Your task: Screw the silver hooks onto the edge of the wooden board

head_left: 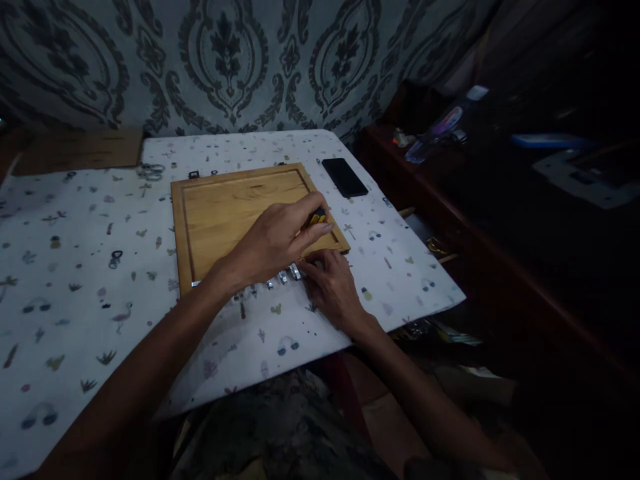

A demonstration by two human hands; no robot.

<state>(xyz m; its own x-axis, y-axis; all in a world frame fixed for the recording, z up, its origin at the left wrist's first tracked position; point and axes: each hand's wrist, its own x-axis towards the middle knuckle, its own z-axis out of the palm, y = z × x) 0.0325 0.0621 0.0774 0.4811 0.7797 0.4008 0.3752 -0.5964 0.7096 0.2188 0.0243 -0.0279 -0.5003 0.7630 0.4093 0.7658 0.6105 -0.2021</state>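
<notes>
A wooden board (225,207) with a raised rim lies on the patterned tablecloth (75,267). My left hand (280,237) rests over the board's near right corner, closed round a small yellow and black tool (317,217). My right hand (333,287) sits just below that corner, fingers curled against the board's near edge. A row of small metal hooks (283,277) lines that near edge beside my right fingers. What the right fingers hold, if anything, is hidden.
A black phone (344,177) lies on the cloth right of the board. Scissors (150,171) rest at the board's far left, with a cardboard sheet (75,150) beyond. A dark wooden cabinet (450,200) with clutter stands to the right. Patterned wallpaper backs the table.
</notes>
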